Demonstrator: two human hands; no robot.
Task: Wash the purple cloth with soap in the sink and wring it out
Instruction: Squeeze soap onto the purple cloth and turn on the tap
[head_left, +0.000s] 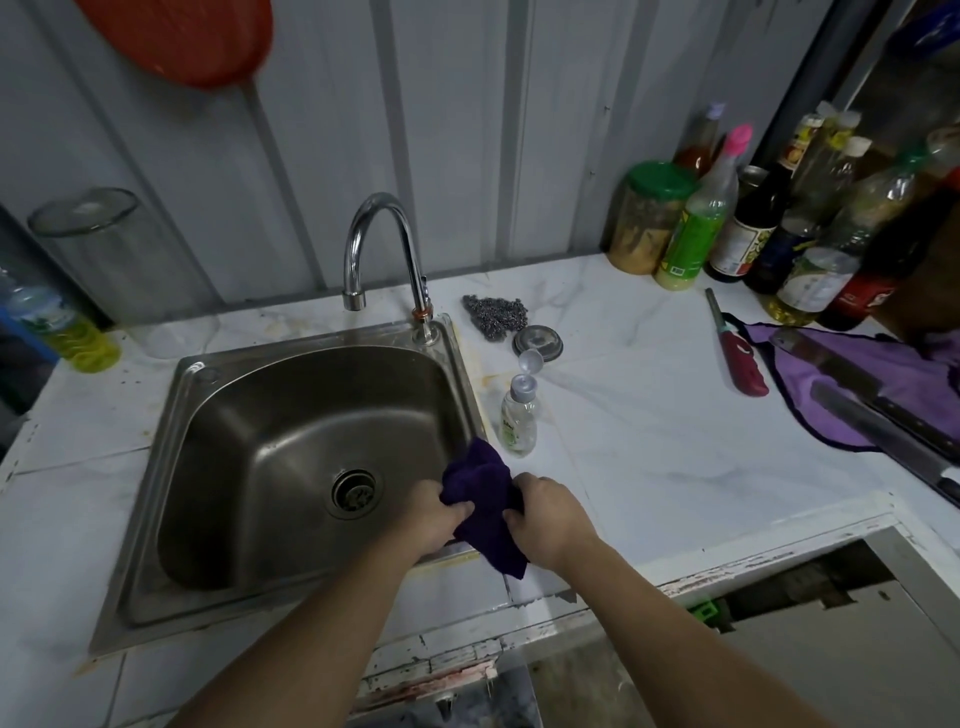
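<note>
Left hand (434, 514) and right hand (550, 519) both grip the bunched cloth (485, 499) over the sink's (171, 447) front right corner; open soap bottle (518, 415) stands just beside on the bench (649, 441).

Steel scourer (496, 315), lighter (737, 358), bottles (769, 228)

We see the purple cloth (485, 499), dark and bunched into a crumpled wad, hanging above the sink's (171, 441) front right corner, over the rim. Its lower end droops past the bench's front side of the basin. The sink is a steel basin with a round drain, set into the bench. The soap bottle (518, 415), small and clear, stands upright on the bench just beside the sink's right rim, its flip cap open.
</note>
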